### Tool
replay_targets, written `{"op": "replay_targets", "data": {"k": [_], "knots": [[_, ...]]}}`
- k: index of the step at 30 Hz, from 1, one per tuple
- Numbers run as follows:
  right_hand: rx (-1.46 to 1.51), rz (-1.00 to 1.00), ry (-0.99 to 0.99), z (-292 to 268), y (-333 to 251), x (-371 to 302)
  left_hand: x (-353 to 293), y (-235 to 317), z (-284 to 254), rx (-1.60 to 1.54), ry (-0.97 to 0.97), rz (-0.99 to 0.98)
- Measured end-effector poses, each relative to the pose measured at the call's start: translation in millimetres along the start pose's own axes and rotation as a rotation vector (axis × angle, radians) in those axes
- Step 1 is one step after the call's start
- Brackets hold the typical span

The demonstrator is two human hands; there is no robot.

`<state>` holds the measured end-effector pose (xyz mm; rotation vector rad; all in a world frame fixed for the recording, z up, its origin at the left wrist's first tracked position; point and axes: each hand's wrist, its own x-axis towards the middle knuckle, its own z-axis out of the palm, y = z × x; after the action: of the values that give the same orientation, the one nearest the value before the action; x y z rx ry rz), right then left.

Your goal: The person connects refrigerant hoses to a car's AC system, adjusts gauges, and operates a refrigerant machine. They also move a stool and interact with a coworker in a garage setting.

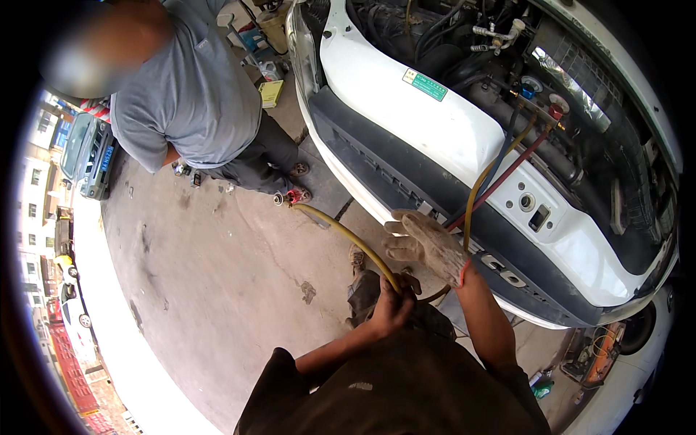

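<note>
The left hand (392, 304), bare, is clenched around the yellow hose (348, 239) near the frame's centre. The right hand (428, 245), in a soiled work glove, is spread open and released at about 1 o'clock of the left, close to the hoses but not seen gripping them.

The yellow hose runs from the left hand toward 10 o'clock, ending in a red-capped fitting (291, 196) on the concrete floor (203, 290), beside the foot of a second person in a grey shirt (192, 87). Yellow, red and blue lines climb toward 2 o'clock into the open engine bay (507, 58) of the white vehicle (406, 109).

Judgement: hose handling is under way. The next move calls for a firm two-handed hold, keeping the line clear of kinks.
</note>
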<state>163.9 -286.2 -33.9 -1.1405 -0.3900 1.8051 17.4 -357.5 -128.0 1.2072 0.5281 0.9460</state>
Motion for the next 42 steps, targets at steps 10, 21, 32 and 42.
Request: {"op": "replay_targets", "data": {"k": [10, 21, 32, 42], "knots": [[-0.055, -0.023, -0.451, 43, -43, -13, 26, 32, -13, 0.112, -0.423, -0.198], [-0.777, -0.366, -0.434, 21, 47, -88, 80, 154, -47, -0.695, 0.065, -0.058], [-0.082, -0.535, -0.154, -35, 33, -110, 134, 136, 60, -0.119, -0.666, -0.287], [0.317, -0.770, -0.130, -46, 20, -113, 119, 125, 88, 0.659, -0.227, 0.478]]}}
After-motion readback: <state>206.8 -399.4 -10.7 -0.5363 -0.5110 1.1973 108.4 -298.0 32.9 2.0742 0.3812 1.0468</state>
